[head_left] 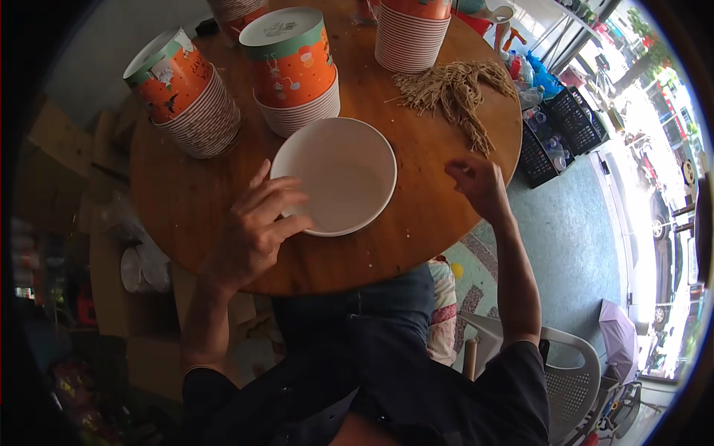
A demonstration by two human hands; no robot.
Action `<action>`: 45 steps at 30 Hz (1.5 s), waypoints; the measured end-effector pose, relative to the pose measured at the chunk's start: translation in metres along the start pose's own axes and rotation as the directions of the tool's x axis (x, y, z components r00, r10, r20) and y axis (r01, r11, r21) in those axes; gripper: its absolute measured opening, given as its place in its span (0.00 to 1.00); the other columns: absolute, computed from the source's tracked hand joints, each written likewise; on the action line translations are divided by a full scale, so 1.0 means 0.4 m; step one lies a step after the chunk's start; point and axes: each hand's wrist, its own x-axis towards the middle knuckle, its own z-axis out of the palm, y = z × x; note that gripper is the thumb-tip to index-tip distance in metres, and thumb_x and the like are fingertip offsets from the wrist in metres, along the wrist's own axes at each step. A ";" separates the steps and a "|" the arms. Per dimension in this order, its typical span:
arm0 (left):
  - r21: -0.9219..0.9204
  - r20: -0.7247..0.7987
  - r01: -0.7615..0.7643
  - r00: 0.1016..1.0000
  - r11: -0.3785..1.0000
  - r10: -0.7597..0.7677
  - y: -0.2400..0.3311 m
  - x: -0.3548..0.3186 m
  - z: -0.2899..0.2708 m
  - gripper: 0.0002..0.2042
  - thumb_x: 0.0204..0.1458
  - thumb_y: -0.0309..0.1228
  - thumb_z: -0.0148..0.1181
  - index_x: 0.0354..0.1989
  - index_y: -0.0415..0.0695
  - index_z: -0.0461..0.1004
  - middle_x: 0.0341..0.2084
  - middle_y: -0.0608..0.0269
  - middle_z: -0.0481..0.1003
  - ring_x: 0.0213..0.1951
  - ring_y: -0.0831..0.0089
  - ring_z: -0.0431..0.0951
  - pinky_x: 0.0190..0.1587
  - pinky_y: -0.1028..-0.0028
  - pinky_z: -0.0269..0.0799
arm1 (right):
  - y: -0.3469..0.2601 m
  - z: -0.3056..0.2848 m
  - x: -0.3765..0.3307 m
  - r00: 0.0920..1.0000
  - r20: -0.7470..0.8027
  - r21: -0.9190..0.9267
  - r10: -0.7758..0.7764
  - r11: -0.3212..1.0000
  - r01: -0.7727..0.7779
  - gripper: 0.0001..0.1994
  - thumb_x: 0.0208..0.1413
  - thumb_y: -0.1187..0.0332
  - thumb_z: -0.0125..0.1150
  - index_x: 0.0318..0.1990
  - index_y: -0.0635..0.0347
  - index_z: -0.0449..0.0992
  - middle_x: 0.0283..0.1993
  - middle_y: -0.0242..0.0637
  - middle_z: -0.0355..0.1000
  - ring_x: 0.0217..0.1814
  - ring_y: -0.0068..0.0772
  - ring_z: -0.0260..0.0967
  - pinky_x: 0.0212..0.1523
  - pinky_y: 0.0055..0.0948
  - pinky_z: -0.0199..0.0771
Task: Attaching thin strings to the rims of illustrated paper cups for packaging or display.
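Observation:
A large white paper bowl [338, 175], its mouth facing up, rests on the round wooden table in front of me. My left hand [260, 219] is at the bowl's left rim, fingers apart, with thumb and fingertips overlapping the edge; I see no firm grip. To the right of the bowl, my right hand [480, 186] hovers over the table with its fingers curled in. Whatever may be between those fingers is too small to make out. Just beyond it lies a bunch of tan twisted paper cords [454, 93], whose loose end reaches close to my fingers.
Stacks of orange-and-green paper tubs stand behind the bowl: a left stack [190, 97], a middle stack [294, 70] and a far right stack [413, 37]. The wooden table [223, 260] curves near my lap. Black crates [550, 141] and a grey chair [573, 364] are at the right.

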 end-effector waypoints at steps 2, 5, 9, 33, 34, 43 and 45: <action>0.026 -0.099 0.080 0.992 0.996 -0.077 0.025 0.019 0.003 0.15 0.50 0.14 0.59 0.44 0.42 0.82 0.49 0.56 0.78 0.62 0.54 0.76 0.74 0.42 0.61 | 0.047 0.017 0.088 0.999 -0.047 -0.028 -0.010 1.000 0.009 0.12 0.59 0.62 0.70 0.44 0.59 0.87 0.34 0.44 0.84 0.36 0.36 0.84 0.41 0.37 0.80; 0.035 -0.176 0.109 0.979 0.993 -0.101 0.069 0.032 0.018 0.15 0.55 0.15 0.57 0.47 0.43 0.82 0.55 0.54 0.77 0.65 0.51 0.74 0.73 0.44 0.63 | 0.127 0.093 0.220 0.985 -0.169 -0.141 -0.015 0.990 -0.009 0.16 0.56 0.56 0.72 0.45 0.57 0.87 0.38 0.44 0.84 0.41 0.40 0.84 0.45 0.40 0.81; -0.130 -0.350 0.068 0.930 0.989 -0.110 0.154 -0.006 0.046 0.13 0.55 0.16 0.60 0.47 0.40 0.81 0.55 0.50 0.78 0.62 0.49 0.77 0.69 0.48 0.68 | 0.057 0.133 0.313 0.940 -0.267 -0.271 0.212 0.919 -0.285 0.22 0.54 0.46 0.69 0.46 0.53 0.88 0.44 0.48 0.84 0.50 0.53 0.82 0.54 0.50 0.79; -0.583 -0.138 0.080 0.971 0.808 -0.196 0.269 0.142 0.406 0.14 0.52 0.15 0.63 0.48 0.36 0.81 0.46 0.50 0.80 0.46 0.53 0.84 0.49 0.65 0.82 | -0.102 0.042 -0.354 0.912 0.378 0.358 0.158 0.883 -0.302 0.11 0.65 0.65 0.68 0.40 0.67 0.81 0.30 0.28 0.77 0.32 0.13 0.67 0.31 0.23 0.68; -0.648 -0.117 0.085 0.971 0.757 -0.210 0.266 0.129 0.403 0.13 0.54 0.16 0.63 0.48 0.36 0.82 0.42 0.52 0.81 0.44 0.57 0.85 0.47 0.67 0.83 | -0.115 0.031 -0.351 0.950 0.299 0.382 0.086 0.902 -0.202 0.09 0.65 0.68 0.67 0.40 0.67 0.81 0.33 0.30 0.79 0.32 0.14 0.70 0.32 0.24 0.69; -0.937 0.319 0.346 0.810 -0.039 -0.492 0.278 0.017 0.231 0.07 0.65 0.20 0.61 0.46 0.37 0.84 0.38 0.62 0.82 0.41 0.78 0.84 0.43 0.76 0.83 | -0.176 0.116 -0.302 0.866 0.449 0.599 -0.219 0.793 -0.110 0.19 0.74 0.71 0.50 0.67 0.70 0.68 0.42 0.39 0.80 0.39 0.26 0.80 0.41 0.27 0.81; -0.950 0.242 0.311 0.796 0.032 -0.555 0.277 0.003 0.216 0.07 0.65 0.19 0.61 0.46 0.38 0.85 0.38 0.62 0.82 0.41 0.77 0.84 0.43 0.76 0.83 | -0.187 0.129 -0.302 0.837 0.495 0.646 -0.234 0.743 -0.174 0.18 0.74 0.68 0.53 0.64 0.70 0.71 0.40 0.36 0.79 0.37 0.23 0.77 0.39 0.25 0.78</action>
